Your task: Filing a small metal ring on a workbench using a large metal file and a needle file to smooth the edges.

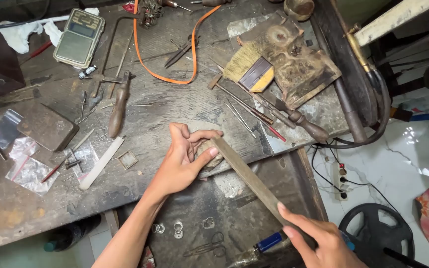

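Long flat file (247, 171): stiff, heavy; right hand (319, 243) clasps near end. Left hand (187, 161) pinches small workpiece (209, 149) at bench (175, 106) edge.

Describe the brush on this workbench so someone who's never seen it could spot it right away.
Start at the worn wooden workbench and go to its far right part, beside the dark stained slab. The brush lies there, just right of the orange strap. It alone has pale straw-coloured bristles fanned out among thin metal tools.
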